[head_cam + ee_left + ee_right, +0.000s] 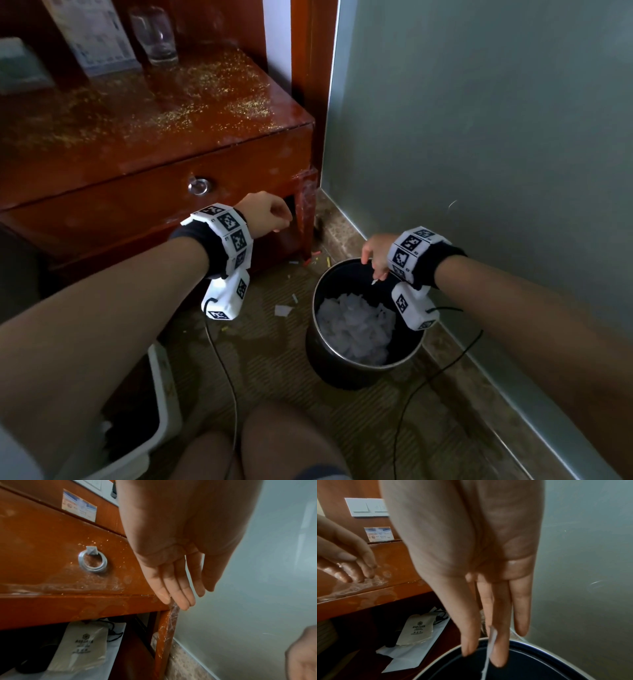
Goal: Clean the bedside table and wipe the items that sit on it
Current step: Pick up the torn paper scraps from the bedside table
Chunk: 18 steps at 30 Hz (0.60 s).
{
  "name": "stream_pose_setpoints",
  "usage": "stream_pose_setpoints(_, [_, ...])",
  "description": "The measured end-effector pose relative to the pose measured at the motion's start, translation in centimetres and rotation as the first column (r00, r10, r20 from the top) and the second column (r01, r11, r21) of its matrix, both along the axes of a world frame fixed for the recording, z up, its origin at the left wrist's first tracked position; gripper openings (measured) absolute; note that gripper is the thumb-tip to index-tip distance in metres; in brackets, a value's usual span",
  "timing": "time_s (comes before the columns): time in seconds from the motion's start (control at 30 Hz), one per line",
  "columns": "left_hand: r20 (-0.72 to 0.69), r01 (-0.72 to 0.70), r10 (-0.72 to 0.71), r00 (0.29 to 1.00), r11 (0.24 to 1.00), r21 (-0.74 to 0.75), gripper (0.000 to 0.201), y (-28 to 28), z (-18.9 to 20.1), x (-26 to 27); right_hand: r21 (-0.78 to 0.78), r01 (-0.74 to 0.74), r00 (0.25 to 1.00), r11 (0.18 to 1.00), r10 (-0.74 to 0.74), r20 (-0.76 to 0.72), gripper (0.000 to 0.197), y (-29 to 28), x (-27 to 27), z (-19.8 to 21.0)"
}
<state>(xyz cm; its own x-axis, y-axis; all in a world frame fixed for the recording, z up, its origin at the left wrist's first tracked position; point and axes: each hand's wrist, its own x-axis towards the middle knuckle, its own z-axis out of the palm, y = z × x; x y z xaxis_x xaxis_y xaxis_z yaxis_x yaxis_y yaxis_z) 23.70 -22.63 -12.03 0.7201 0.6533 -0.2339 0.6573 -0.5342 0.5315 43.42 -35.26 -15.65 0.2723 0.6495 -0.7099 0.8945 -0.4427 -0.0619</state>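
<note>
The wooden bedside table (205, 102) has gold crumbs strewn over its top. At its back stand a drinking glass (154, 34), a printed card (96, 37) and a pale box (20, 68). My left hand (274, 219) (180, 599) hangs with straight fingers beside the table's front right leg (164, 635) and holds nothing. My right hand (375, 263) (488, 649) points its straight fingers down over the black bin (329, 366) (547, 650). A small white paper scrap (375, 281) (493, 641) hangs against those fingertips. White tissues (356, 329) lie in the bin.
The drawer has a ring handle (199, 186) (93, 562). A printed pouch (82, 646) lies on the shelf below. Paper bits (283, 310) litter the floor between table and bin. A white basket (164, 411) stands at lower left, the grey wall (479, 137) close on the right.
</note>
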Motion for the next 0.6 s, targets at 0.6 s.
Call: stream_pose_setpoints(0.6, [0.021, 0.103, -0.102, 0.995, 0.994, -0.028, 0.018, -3.9, -0.2, 3.0, 0.149, 0.087, 0.996, 0.985, -0.087, -0.011, 0.014, -4.1, 1.9, -0.9])
